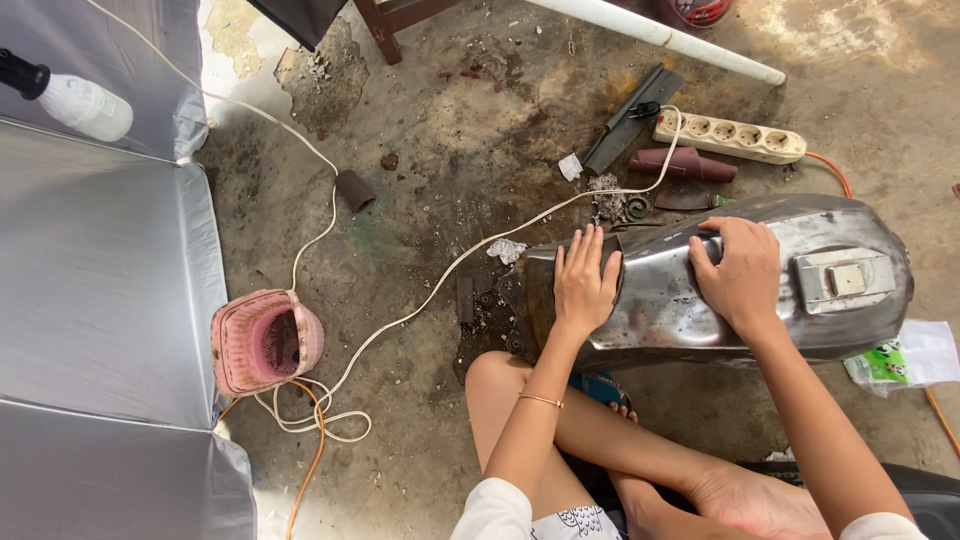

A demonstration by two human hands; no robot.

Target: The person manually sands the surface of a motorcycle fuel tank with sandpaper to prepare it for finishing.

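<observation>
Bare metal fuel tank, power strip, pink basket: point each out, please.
bare metal fuel tank [660, 300], head view, on its scuffed side between the hands
power strip [730, 137], head view, on its cream top face
pink basket [232, 345], head view, on its woven outer wall

Stained, cracked concrete floor [420, 180]; on it a bare-metal fuel tank [660, 300], white power strip [730, 137], white cable [400, 320], pink basket [262, 342], white pipe [660, 35], scattered debris.
</observation>
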